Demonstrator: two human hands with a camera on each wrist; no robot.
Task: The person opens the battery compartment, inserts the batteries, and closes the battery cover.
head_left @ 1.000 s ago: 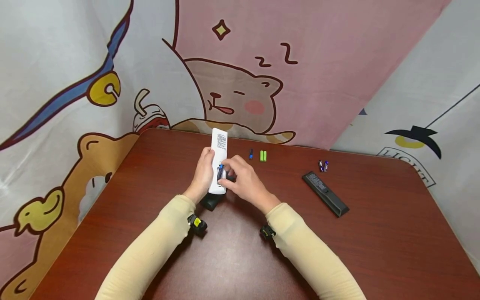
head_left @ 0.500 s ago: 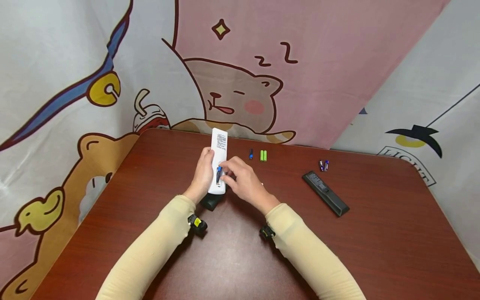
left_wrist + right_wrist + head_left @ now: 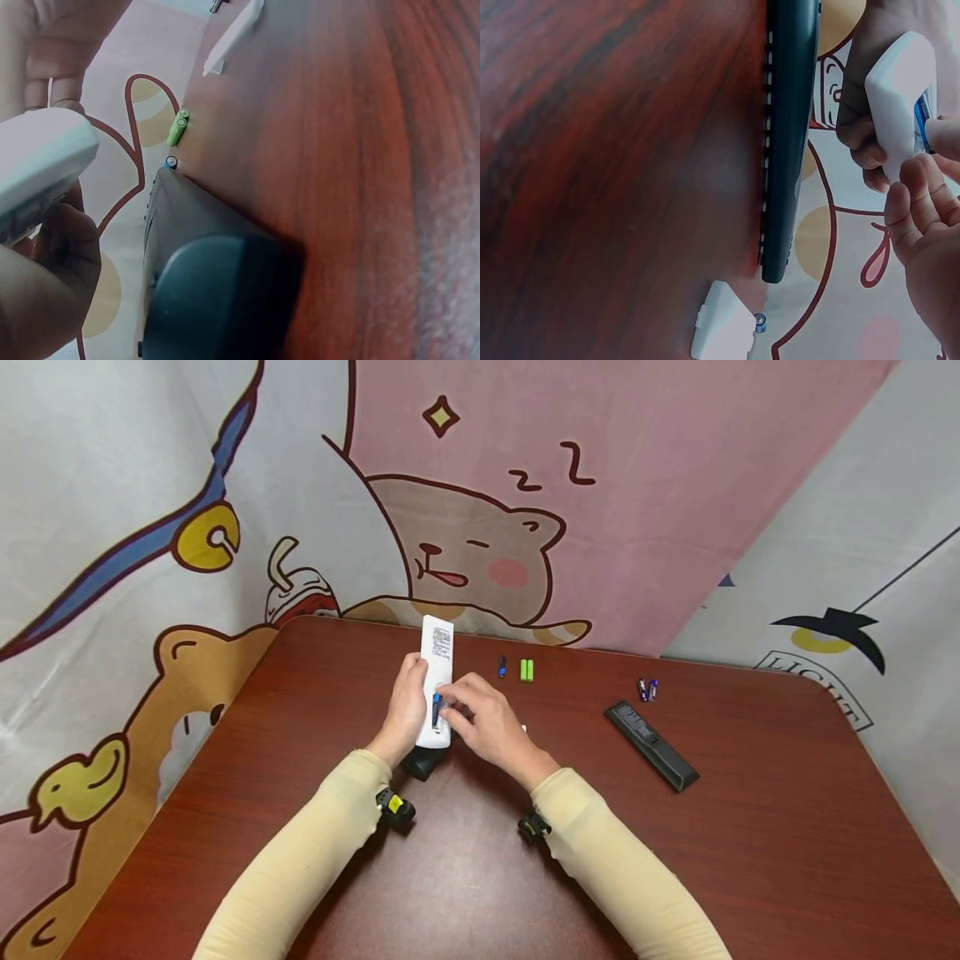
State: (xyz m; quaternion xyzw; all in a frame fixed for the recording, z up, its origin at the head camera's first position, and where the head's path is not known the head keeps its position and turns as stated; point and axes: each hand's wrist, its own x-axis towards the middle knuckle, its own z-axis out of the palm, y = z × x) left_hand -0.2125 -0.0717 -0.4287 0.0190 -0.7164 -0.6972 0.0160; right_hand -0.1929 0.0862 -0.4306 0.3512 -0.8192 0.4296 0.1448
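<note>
My left hand [image 3: 407,702] grips a white remote control [image 3: 437,647] along its left side, its printed back facing up. The battery bay near its lower end is uncovered, and a blue and black battery [image 3: 437,710] lies in it. The right hand [image 3: 487,714] has its index finger and thumb at this battery. In the right wrist view, a fingertip meets the blue battery [image 3: 922,118] at the bay, while the other fingers [image 3: 922,195] curl by the remote's edge. Part of the bay is hidden behind the fingers.
Beneath the white remote lies a black remote [image 3: 422,764]; another black remote [image 3: 651,745] is at the right. A white battery cover [image 3: 724,322] rests on the table. Farther back are a blue and black battery [image 3: 502,667], two green batteries [image 3: 527,671] and two purple-white batteries [image 3: 648,690].
The right fingers have shifted slightly, and the battery now lies flatter and farther left in the bay. The left hand and the white remote have barely moved.
</note>
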